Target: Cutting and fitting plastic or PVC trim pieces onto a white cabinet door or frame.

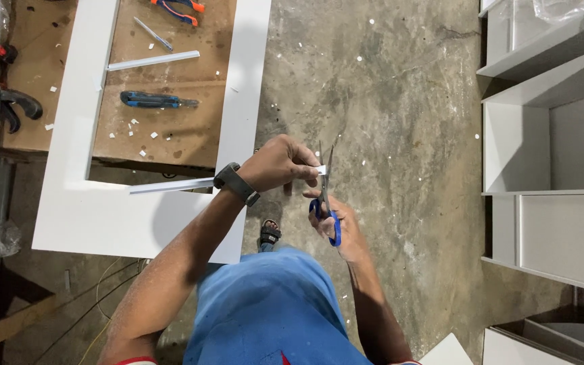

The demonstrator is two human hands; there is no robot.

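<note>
My left hand [280,162] grips one end of a long thin white strip [170,185] that runs back to the left under my wrist, where I wear a dark watch. The strip's short white tip [320,169] sticks out past my fingers. My right hand [341,226] holds blue-handled scissors [325,196] pointing upward, their blades parted around that tip. Both hands are above the concrete floor, just right of a white frame panel [96,216].
The white panel lies over a brown workbench [163,128] holding a blue-handled tool [151,100], orange-handled pliers [178,9] and another white strip [153,61]. White cabinet shelving [549,135] stands at the right. Small white offcuts dot the floor.
</note>
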